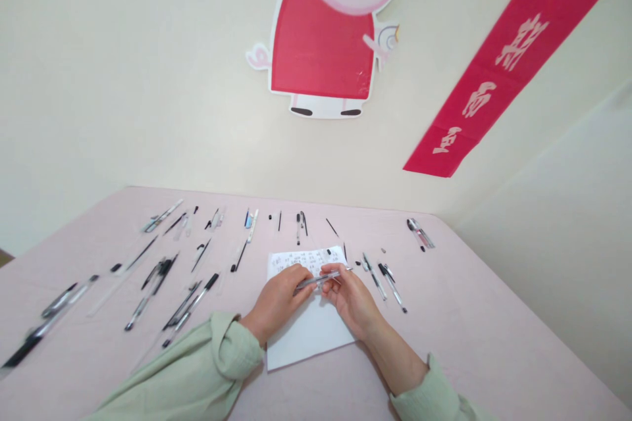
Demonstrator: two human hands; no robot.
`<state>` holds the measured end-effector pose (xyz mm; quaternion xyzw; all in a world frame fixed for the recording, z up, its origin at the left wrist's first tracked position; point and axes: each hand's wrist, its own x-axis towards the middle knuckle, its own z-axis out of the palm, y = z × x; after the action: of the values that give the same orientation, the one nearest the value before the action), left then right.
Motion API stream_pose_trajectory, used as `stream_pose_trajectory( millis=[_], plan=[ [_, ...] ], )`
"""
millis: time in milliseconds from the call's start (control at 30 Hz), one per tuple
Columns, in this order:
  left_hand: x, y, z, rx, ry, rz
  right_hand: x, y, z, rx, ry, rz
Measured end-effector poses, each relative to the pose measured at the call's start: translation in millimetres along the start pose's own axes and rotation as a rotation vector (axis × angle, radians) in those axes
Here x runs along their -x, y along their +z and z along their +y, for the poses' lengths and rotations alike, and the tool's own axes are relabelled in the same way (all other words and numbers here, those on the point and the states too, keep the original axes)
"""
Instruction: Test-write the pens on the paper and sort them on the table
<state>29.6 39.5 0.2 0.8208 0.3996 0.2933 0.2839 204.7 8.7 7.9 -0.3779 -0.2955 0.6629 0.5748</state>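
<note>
Over a sheet of white paper [301, 339] with handwriting on its upper part, both hands hold one slim, clear pen [323, 277]. My left hand [281, 296] is closed around the pen's left end. Toward its other end, the fingers of my right hand [351, 299] pinch it, and the pointed tip sticks out to the right. A small black piece [328, 252] lies at the top of the paper. Just right of my right hand are a pen with a clear barrel [375, 277] and a second pen [394, 288] with dark parts.
Several pens [190, 309], refills [240, 256] and caps [116, 268] lie spread over the left side of the pink table [469, 355]. A small group of pens [419, 235] lies at the back right. The wall behind carries a pig cutout [323, 46] and a red banner [494, 85].
</note>
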Motion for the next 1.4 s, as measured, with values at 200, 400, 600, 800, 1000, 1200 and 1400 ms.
stream_pose_trajectory(
  millis=[200, 400, 600, 800, 1000, 1200, 1400],
  plan=[
    [2.7, -5.3, 9.8, -0.205, 0.095, 0.198, -0.9, -1.9, 0.8, -0.038, 0.004, 0.045],
    [7.4, -2.5, 18.4, -0.385, 0.112, 0.110, 0.0, -0.7, 2.0, -0.023, -0.037, 0.039],
    [7.7, 1.1, 17.8, -0.360, 0.094, 0.105, 1.2, 4.1, 4.6, 0.080, -0.139, 0.016],
    [7.0, 4.3, 14.8, -0.353, 0.092, 0.131, 2.7, -3.0, 13.4, 0.349, -0.291, -0.099],
    [6.0, 3.4, 18.7, -0.314, 0.015, 0.128, 7.8, 1.4, 9.9, 0.544, -0.421, -0.172],
    [4.0, 4.2, 20.1, -0.371, -0.012, 0.178, 12.7, 11.0, 6.4, 0.553, -0.454, -0.181],
    [-1.2, -6.1, 8.5, -0.373, -0.116, 0.275, 5.9, 4.7, 7.4, 0.246, -0.310, -0.001]
  ],
)
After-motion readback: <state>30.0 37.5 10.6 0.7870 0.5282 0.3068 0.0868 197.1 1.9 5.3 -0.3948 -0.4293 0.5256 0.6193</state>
